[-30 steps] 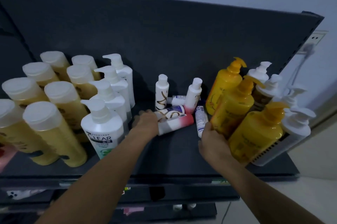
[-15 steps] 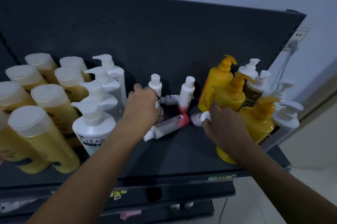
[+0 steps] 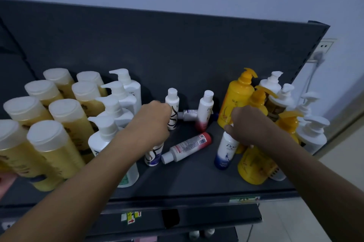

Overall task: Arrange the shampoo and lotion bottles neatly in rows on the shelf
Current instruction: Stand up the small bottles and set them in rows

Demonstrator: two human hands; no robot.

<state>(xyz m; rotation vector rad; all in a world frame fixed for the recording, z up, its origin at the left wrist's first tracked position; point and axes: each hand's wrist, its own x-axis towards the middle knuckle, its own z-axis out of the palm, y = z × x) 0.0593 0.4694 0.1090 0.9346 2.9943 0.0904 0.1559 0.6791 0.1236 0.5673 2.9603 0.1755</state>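
On the dark shelf (image 3: 181, 180) my left hand (image 3: 151, 123) is shut on the top of a small white bottle with a swirl pattern and a blue base (image 3: 153, 156), held upright. My right hand (image 3: 250, 125) grips the cap of a small white Dove bottle with a blue base (image 3: 225, 152), also upright. Between them a small red-ended bottle (image 3: 187, 147) lies on its side. Behind stand a swirl-patterned small bottle (image 3: 173, 111) and a red-based Dove bottle (image 3: 204, 111); another small bottle (image 3: 188, 114) lies flat between them.
Several yellow bottles with white caps (image 3: 65, 123) fill the left in rows, with white pump bottles (image 3: 118, 103) beside them. Yellow pump bottles (image 3: 236, 99) and white pump bottles (image 3: 313, 133) crowd the right, some leaning. A wall socket (image 3: 325, 46) is at the right.
My left hand has come back toward the front with the swirl-patterned bottle, now upright. My right hand has raised the blue-based Dove bottle from lying to standing.
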